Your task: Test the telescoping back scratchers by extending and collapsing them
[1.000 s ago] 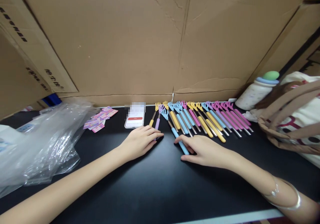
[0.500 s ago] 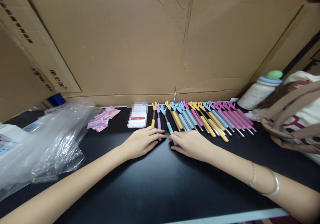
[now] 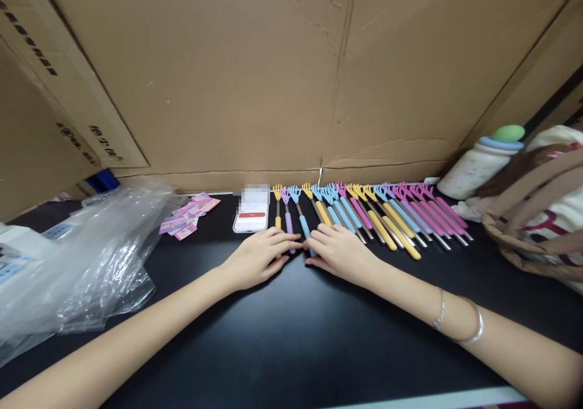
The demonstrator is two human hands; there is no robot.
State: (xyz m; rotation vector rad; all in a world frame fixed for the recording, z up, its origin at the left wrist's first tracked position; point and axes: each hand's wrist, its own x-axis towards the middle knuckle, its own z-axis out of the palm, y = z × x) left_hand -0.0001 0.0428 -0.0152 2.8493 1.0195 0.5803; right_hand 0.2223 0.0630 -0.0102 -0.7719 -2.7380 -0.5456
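Seemingly the lining-up is nearly finished: the row of back scratchers (image 3: 387,217) lies side by side at mid-frame on the black table (image 3: 291,336). Only the blue scratcher (image 3: 300,219) at the row's left end is being nudged straight. Left hand (image 3: 257,257) rests flat, fingers loosely together, on the purple scratcher (image 3: 287,214). Right hand (image 3: 339,252), fingers straight and close, presses the blue handle without pinching it.

A black tabletop (image 3: 296,336) ran along a creased cardboard wall (image 3: 273,81). At left lay crumpled clear plastic bags (image 3: 82,257), with a small heap of pink cards (image 3: 186,214) just beside them and a white phone (image 3: 251,217) further right. At far right, a white bottle (image 3: 478,163) with a green top rested beside a cream tote bag (image 3: 546,214).
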